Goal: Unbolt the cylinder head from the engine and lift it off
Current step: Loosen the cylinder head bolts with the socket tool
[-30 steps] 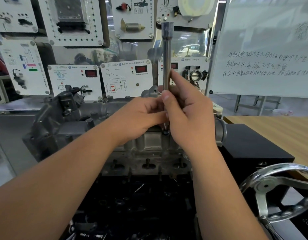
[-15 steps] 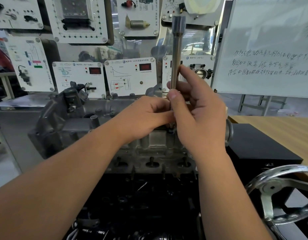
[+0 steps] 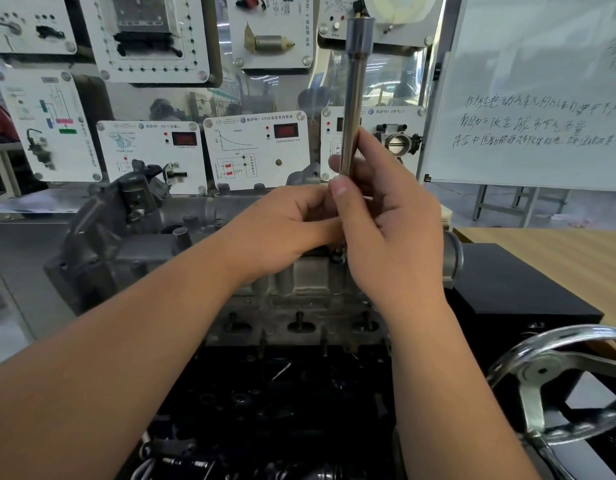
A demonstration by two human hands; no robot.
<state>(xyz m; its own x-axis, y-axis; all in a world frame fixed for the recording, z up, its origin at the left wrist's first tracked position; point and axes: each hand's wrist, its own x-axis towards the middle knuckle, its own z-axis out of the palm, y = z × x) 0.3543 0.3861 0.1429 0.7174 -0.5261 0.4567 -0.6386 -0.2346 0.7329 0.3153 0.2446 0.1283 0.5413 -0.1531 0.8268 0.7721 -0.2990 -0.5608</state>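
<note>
Room: workshop classroom; wall of white training panels with red displays from 9 to 12 o'clock; whiteboard with handwriting at 2 o'clock.
Desk: wooden desk at 3 o'clock, black box standing on it just beside the engine.
Handwheel: chrome handwheel at 4 o'clock, partly cut by the frame edge.
Engine: dark engine block at 6 o'clock, mostly in shadow, detail hard to make out.
Cylinder head: grey cast cylinder head at centre, seated on top of the block; row of stud-like pins along its near face; grimy, dull metal.
Socket extension: long steel socket extension standing nearly upright from the head toward 12 o'clock, wider at the top; lower tip hidden behind the fingers.
Right hand: right hand with grip clasped round the lower shaft, thumb along it.
Left hand: left hand with grip curled at the base of the shaft, touching the right hand; what it pinches cannot be told.
</note>
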